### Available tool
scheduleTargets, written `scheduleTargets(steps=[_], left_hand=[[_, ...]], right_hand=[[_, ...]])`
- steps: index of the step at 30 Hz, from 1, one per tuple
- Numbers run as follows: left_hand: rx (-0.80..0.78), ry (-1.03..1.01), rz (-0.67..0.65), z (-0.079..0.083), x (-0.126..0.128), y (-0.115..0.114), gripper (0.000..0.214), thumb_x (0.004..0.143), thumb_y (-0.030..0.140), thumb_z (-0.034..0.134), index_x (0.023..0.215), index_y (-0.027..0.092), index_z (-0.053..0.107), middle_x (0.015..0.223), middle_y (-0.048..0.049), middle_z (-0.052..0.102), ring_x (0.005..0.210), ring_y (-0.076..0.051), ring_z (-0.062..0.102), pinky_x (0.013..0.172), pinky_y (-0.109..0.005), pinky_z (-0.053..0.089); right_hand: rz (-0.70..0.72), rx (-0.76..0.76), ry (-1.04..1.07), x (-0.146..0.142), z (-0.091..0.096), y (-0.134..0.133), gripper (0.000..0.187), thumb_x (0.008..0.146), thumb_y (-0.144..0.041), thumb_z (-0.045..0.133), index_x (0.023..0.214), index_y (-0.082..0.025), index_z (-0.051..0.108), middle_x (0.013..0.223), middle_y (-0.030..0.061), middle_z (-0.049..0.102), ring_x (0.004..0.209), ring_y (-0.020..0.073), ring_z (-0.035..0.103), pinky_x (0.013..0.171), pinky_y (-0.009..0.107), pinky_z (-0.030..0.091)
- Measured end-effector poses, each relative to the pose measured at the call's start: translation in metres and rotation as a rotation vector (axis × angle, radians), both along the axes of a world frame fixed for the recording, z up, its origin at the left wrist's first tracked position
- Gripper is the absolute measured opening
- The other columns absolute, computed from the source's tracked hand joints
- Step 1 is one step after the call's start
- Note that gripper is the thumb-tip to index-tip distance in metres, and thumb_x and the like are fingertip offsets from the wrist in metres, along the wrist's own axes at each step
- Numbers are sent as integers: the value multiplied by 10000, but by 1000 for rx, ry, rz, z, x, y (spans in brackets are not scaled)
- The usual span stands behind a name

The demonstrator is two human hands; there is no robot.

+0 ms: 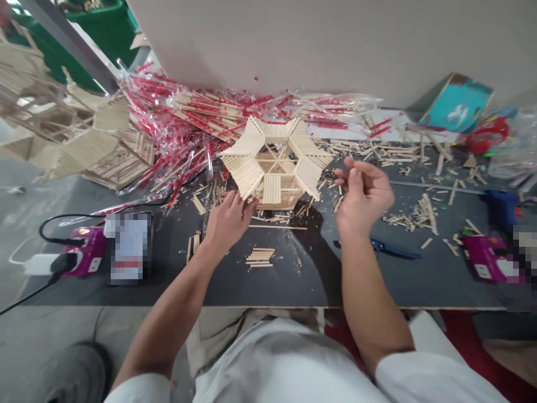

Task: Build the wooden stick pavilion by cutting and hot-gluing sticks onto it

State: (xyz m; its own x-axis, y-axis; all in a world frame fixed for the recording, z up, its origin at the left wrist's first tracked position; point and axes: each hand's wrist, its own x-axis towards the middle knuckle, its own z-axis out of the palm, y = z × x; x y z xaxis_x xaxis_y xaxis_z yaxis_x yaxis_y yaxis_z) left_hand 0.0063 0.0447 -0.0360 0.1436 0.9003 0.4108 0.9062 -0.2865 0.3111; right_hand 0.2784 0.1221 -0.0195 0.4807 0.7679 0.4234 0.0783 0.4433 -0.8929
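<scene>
Left hand (230, 221), fingers wide on one stick model (272, 162); right hand (363, 193), fingers narrow.

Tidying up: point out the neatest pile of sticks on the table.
The small parallel stack, its sticks lined up evenly; the other piles lie scattered.

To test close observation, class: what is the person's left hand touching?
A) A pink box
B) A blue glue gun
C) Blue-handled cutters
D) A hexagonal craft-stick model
D: the fingers of the left hand rest against the lower edge of the hexagonal craft-stick model.
</scene>
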Motion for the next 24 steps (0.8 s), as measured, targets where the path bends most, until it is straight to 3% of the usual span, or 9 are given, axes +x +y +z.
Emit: scheduleTargets(steps=[3,5,7,9,12,14,15,20,24], left_hand=[[2,-25,5,3,1,-2,315,1132,434,485,1054,192,671,918,-88,708,831,-192,684,643,-307,479],[-1,-59,20,4,1,-2,288,1125,434,499,1060,201,655,917,-80,693,805,-186,669,637,-303,468],[-6,-100,30,5,0,-2,261,1116,427,520,1030,205,628,921,-74,679,787,-179,654,638,-301,459],[-10,-127,29,6,-1,-1,262,1106,428,542,965,211,582,916,-69,664,780,-176,639,632,-297,440],[18,-138,23,9,-3,-1,314,1094,437,565,873,224,501,873,-52,632,736,-165,595,604,-290,395],[43,-140,13,12,-3,-2,342,1090,438,574,841,227,472,843,-41,614,703,-157,565,594,-290,376],[51,-141,8,14,-3,-2,348,1087,435,581,832,227,471,835,-38,613,695,-154,558,595,-291,373],[-9,-134,1,13,-4,-2,260,1101,403,559,943,205,619,920,-62,696,765,-172,653,675,-300,471],[-109,-87,-71,5,-6,4,185,1094,318,559,1147,200,692,1076,-84,774,963,-227,734,837,-340,566]], right_hand=[[-88,19,-119,2,7,-5,370,832,-551,865,1008,-285,677,956,28,766,854,253,789,726,446,671],[-137,53,-180,3,12,-9,370,812,-543,896,949,-282,672,841,7,717,785,242,764,695,432,655],[-169,75,-206,3,18,-13,312,869,-523,858,916,-270,682,768,4,696,657,209,710,619,397,620],[-159,64,-249,3,23,-18,231,981,-498,735,1008,-269,717,824,35,744,634,208,705,603,400,617],[-164,0,-520,5,27,-25,305,1088,-449,507,1249,-312,727,1234,112,757,1068,285,779,838,476,666],[-202,-56,-723,7,26,-27,349,1086,-424,463,1302,-333,721,1479,119,637,1379,327,648,987,518,636],[-211,-82,-776,8,24,-27,354,1077,-416,470,1318,-330,713,1538,122,588,1430,338,606,1004,527,628],[-45,-173,-645,14,0,-7,469,990,-422,631,1435,-276,605,1407,163,644,1113,303,745,833,475,657],[313,-343,-535,15,-12,0,736,758,-459,892,1406,-238,622,1301,143,714,817,253,738,694,437,638]])
